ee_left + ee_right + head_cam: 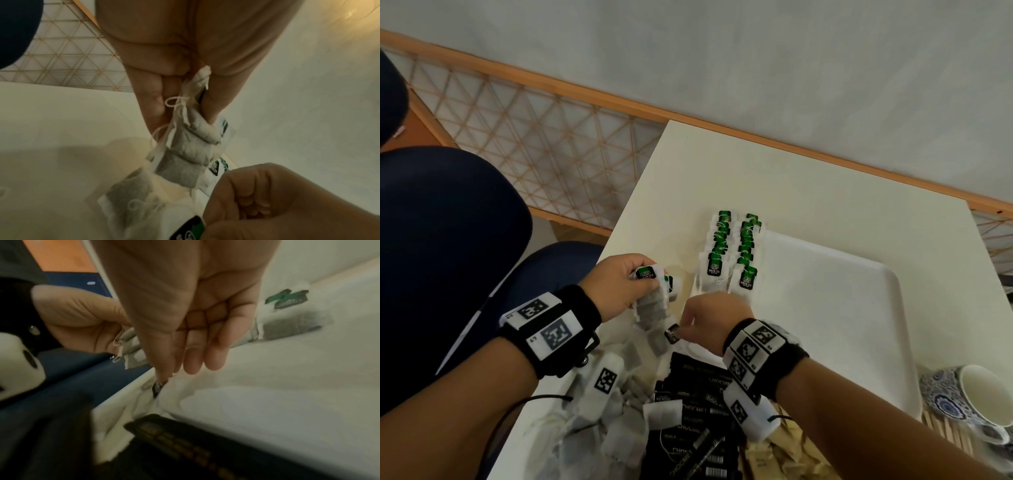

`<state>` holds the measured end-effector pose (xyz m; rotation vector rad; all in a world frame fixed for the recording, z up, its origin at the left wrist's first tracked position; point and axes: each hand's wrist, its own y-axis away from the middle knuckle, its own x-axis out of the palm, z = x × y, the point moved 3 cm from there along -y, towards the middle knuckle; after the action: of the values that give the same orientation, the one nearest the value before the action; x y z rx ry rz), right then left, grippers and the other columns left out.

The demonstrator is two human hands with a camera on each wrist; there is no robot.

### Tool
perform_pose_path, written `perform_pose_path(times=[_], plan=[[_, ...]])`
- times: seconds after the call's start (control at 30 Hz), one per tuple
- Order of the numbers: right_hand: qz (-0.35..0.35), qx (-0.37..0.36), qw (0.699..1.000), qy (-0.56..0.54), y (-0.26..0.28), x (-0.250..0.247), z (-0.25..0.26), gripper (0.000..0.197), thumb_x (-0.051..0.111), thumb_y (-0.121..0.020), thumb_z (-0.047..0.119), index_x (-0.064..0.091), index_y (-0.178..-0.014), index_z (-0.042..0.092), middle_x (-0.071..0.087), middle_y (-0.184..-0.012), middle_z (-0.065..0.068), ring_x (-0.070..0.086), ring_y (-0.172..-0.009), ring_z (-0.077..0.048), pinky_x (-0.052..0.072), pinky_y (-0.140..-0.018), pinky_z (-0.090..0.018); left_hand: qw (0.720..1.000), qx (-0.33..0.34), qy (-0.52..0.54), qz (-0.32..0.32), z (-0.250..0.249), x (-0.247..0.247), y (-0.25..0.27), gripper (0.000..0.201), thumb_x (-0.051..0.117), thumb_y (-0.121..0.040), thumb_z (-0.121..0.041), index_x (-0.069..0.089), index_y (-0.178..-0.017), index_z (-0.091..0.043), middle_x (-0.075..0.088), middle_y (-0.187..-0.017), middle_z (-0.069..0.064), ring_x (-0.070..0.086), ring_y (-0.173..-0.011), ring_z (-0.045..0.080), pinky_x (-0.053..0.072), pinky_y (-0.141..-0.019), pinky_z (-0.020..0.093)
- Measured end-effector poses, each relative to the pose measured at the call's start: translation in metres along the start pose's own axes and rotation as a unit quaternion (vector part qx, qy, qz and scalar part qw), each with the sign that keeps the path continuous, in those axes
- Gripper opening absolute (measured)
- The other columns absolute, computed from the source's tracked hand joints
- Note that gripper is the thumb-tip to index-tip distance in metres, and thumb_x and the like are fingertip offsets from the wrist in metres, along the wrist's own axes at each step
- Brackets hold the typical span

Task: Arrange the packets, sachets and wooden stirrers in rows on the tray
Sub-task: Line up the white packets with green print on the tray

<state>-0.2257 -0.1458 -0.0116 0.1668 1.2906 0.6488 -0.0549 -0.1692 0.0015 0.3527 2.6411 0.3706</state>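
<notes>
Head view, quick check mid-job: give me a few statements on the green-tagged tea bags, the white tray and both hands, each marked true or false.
1. The left hand grips a bunch of green-tagged tea bags. True.
2. The white rectangular tray is filled with tea bags across its whole surface. False: only two rows of green-tagged tea bags lie along its left edge.
3. The right hand pinches a small dark tea-bag tag. True.
4. The blue-and-white patterned cup stands in the middle of the tray. False: it stands off the tray, by its near right corner.
5. The black sachets are lined up on the tray. False: they lie heaped near the right wrist.
</notes>
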Motion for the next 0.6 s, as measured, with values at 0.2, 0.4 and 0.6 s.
perform_pose_path(times=[0.2, 0.4, 0.6], plan=[[-0.063, 0.027, 0.979, -0.190, 0.003, -0.017, -0.019, 0.005, 0.061, -0.083, 0.025, 0.062, -0.079, 0.024, 0.062, -0.075, 0.013, 0.058, -0.074, -0.007, 0.052, -0.074, -0.027, 1.000, 0.002, 0.011, 0.000, -0.002, 0.000, -0.002, 0.018, 0.061, -0.088, -0.004, 0.068, -0.092, -0.020, 0.068, -0.084, 0.002, 0.058, -0.074, 0.014, 0.049, -0.064, 0.027], [0.021, 0.059, 0.995, -0.078, -0.005, -0.004, -0.012, 0.039, 0.058, -0.077, 0.064, 0.064, -0.092, 0.029, 0.066, -0.097, 0.010, 0.060, -0.092, -0.012, 0.050, -0.082, -0.033, 1.000, -0.004, 0.013, -0.002, -0.003, 0.001, -0.002, 0.019, 0.061, -0.089, -0.004, 0.067, -0.091, -0.023, 0.068, -0.087, 0.006, 0.058, -0.075, 0.017, 0.050, -0.065, 0.031], [0.032, 0.012, 0.999, -0.040, -0.008, -0.002, 0.001, 0.024, 0.063, -0.083, 0.048, 0.068, -0.088, 0.026, 0.067, -0.096, 0.006, 0.060, -0.092, -0.015, 0.047, -0.073, -0.027, 1.000, -0.008, 0.000, 0.006, -0.003, -0.002, -0.003, 0.015, 0.061, -0.089, -0.007, 0.068, -0.100, -0.012, 0.069, -0.092, 0.007, 0.060, -0.081, 0.018, 0.051, -0.067, 0.030]])
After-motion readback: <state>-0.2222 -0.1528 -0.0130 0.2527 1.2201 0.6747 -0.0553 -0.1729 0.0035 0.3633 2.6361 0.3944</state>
